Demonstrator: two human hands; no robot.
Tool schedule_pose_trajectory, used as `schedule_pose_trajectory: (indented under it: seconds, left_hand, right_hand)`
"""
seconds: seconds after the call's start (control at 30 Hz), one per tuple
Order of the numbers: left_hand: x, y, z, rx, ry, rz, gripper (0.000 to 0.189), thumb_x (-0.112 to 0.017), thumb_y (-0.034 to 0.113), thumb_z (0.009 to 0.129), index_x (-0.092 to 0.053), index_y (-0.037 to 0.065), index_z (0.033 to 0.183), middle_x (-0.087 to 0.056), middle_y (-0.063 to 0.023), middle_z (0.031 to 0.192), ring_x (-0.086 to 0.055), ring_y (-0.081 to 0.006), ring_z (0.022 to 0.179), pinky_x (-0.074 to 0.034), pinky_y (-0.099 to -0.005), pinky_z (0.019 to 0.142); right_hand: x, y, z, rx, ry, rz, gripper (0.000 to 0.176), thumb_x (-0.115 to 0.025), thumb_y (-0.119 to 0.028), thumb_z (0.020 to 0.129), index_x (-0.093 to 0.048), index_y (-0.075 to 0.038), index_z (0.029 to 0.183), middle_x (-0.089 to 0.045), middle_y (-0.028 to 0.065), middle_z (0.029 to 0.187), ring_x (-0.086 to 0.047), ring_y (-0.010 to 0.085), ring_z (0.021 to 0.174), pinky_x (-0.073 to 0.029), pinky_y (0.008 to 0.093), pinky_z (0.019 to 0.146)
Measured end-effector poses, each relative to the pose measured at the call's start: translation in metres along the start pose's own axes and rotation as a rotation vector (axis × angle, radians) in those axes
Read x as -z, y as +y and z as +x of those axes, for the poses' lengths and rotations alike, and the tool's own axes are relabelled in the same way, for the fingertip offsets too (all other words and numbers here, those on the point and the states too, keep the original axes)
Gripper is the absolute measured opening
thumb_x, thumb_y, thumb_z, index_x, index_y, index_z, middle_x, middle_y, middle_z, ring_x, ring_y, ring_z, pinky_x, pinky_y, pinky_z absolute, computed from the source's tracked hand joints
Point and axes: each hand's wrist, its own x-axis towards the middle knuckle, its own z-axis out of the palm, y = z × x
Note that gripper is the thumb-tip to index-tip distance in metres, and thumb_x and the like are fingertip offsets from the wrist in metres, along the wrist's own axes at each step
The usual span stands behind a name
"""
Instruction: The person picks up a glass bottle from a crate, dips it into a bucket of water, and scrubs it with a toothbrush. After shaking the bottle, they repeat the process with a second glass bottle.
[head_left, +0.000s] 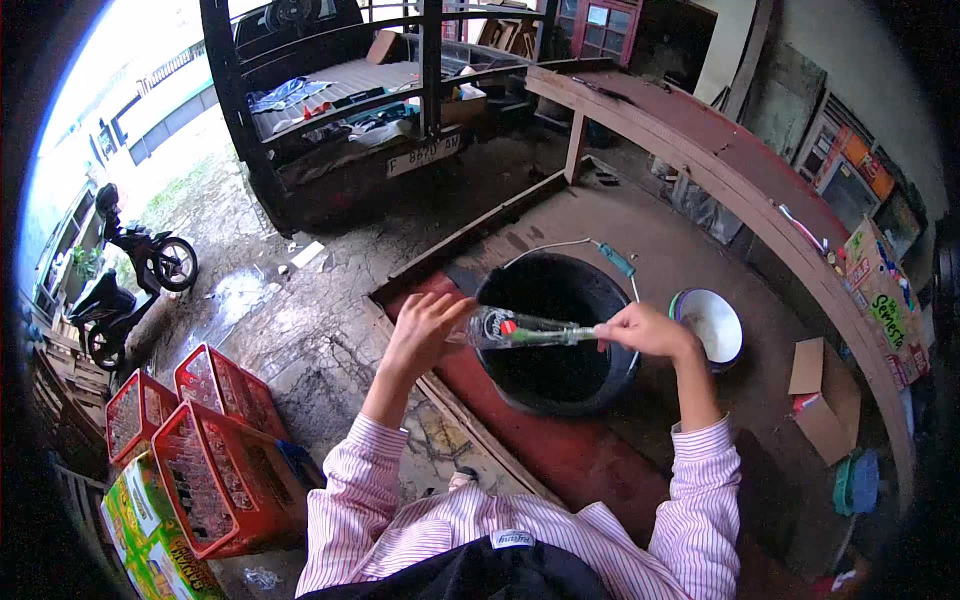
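Note:
A clear glass bottle (525, 329) with a red and white label lies sideways in the air over a large black bucket (560, 385). Its base end is in my left hand (428, 325), whose fingers rest around it. At the neck end, my right hand (645, 330) pinches a thin green and white stick or handle that runs into the bottle mouth. The bucket has a wire handle with a teal grip (616, 260). The bucket's inside is dark, and its contents cannot be made out.
Right of the bucket sits a white bowl (712, 328), then an open cardboard box (825, 400). Red crates of bottles (225, 470) stand at the lower left, near a green carton (155, 530). A long wooden bench (700, 140) curves along the right. A motorbike (130, 270) is parked far left.

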Motion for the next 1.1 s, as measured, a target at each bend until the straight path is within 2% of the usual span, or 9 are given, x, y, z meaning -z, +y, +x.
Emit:
schedule_pose_trajectory:
  seconds: [0.2, 0.27, 0.4, 0.43, 0.53, 0.67, 0.77, 0.9, 1.1]
  left_hand:
    - [0.006, -0.004, -0.008, 0.077, -0.007, -0.023, 0.056, -0.066, 0.022, 0.054, -0.047, 0.014, 0.106, -0.053, -0.0033, 0.089, -0.050, -0.0219, 0.087, -0.036, -0.0345, 0.076]
    - [0.013, 0.004, -0.007, 0.142, 0.010, -0.099, 0.047, -0.059, 0.010, 0.057, -0.050, 0.011, 0.103, -0.054, -0.0053, 0.089, -0.051, -0.0240, 0.087, -0.038, -0.0337, 0.078]
    - [0.015, 0.004, -0.007, 0.152, -0.050, -0.110, 0.048, -0.060, 0.010, 0.056, -0.050, 0.009, 0.102, -0.054, -0.0055, 0.092, -0.051, -0.0247, 0.088, -0.038, -0.0332, 0.077]
    - [0.007, 0.002, -0.007, 0.106, -0.036, -0.083, 0.052, -0.063, 0.016, 0.055, -0.048, 0.011, 0.105, -0.054, -0.0044, 0.093, -0.051, -0.0229, 0.088, -0.037, -0.0331, 0.076]
    - [0.006, 0.001, -0.007, 0.076, -0.005, -0.081, 0.057, -0.067, 0.022, 0.055, -0.046, 0.013, 0.107, -0.054, -0.0038, 0.093, -0.051, -0.0218, 0.089, -0.037, -0.0339, 0.076]
    - [0.006, -0.004, -0.007, 0.182, -0.043, -0.172, 0.058, -0.068, 0.023, 0.055, -0.046, 0.012, 0.107, -0.054, -0.0060, 0.095, -0.051, -0.0243, 0.091, -0.037, -0.0354, 0.079]
    - [0.002, 0.002, -0.001, 0.083, -0.014, -0.216, 0.056, -0.068, 0.021, 0.055, -0.047, 0.012, 0.106, -0.053, -0.0065, 0.099, -0.050, -0.0246, 0.092, -0.037, -0.0362, 0.077]
    - [0.014, 0.001, -0.002, 0.120, 0.015, -0.214, 0.056, -0.068, 0.022, 0.055, -0.047, 0.011, 0.106, -0.054, -0.0060, 0.097, -0.051, -0.0243, 0.091, -0.038, -0.0367, 0.075]
    - [0.003, 0.003, -0.001, 0.062, -0.021, -0.258, 0.057, -0.068, 0.018, 0.052, -0.047, 0.011, 0.105, -0.054, -0.0061, 0.096, -0.051, -0.0251, 0.090, -0.039, -0.0347, 0.074]
  right_hand:
    - [0.017, 0.022, -0.009, -0.019, 0.080, -0.025, 0.028, -0.053, -0.031, 0.077, -0.065, -0.006, 0.071, -0.044, -0.0010, 0.046, -0.039, 0.0068, 0.046, -0.031, 0.0256, 0.044]
    - [0.008, 0.027, -0.001, 0.043, 0.180, -0.021, 0.026, -0.054, -0.029, 0.077, -0.065, -0.006, 0.072, -0.049, 0.0012, 0.047, -0.043, 0.0080, 0.046, -0.034, 0.0246, 0.045]
    - [-0.002, 0.004, -0.005, 0.159, 0.350, -0.147, 0.022, -0.058, -0.026, 0.073, -0.063, -0.006, 0.081, -0.059, 0.0135, 0.066, -0.056, 0.0206, 0.058, -0.041, 0.0274, 0.055]
    - [-0.010, -0.003, 0.001, 0.384, 0.437, -0.170, 0.019, -0.062, -0.017, 0.071, -0.063, -0.004, 0.084, -0.060, 0.0127, 0.069, -0.055, 0.0196, 0.058, -0.041, 0.0286, 0.055]
    - [-0.002, -0.007, -0.008, 0.357, 0.570, -0.316, 0.018, -0.063, -0.022, 0.068, -0.063, -0.009, 0.080, -0.056, 0.0095, 0.065, -0.054, 0.0243, 0.061, -0.040, 0.0326, 0.055]
    - [0.005, -0.014, -0.018, 0.397, 0.661, -0.514, 0.014, -0.066, -0.020, 0.063, -0.064, -0.014, 0.076, -0.055, 0.0026, 0.064, -0.052, 0.0184, 0.063, -0.036, 0.0309, 0.059]
    - [-0.012, -0.019, -0.004, 0.598, 0.638, -0.466, 0.014, -0.068, -0.019, 0.060, -0.064, -0.016, 0.073, -0.053, -0.0011, 0.062, -0.049, 0.0148, 0.060, -0.032, 0.0286, 0.063]
    - [0.013, -0.010, -0.025, 0.479, 0.689, -0.553, 0.015, -0.070, -0.019, 0.056, -0.064, -0.020, 0.069, -0.051, -0.0034, 0.061, -0.048, 0.0115, 0.062, -0.027, 0.0293, 0.067]
    - [0.000, -0.023, -0.021, 0.566, 0.664, -0.555, 0.013, -0.070, -0.020, 0.054, -0.063, -0.019, 0.064, -0.053, -0.0032, 0.060, -0.048, 0.0124, 0.062, -0.026, 0.0311, 0.068]
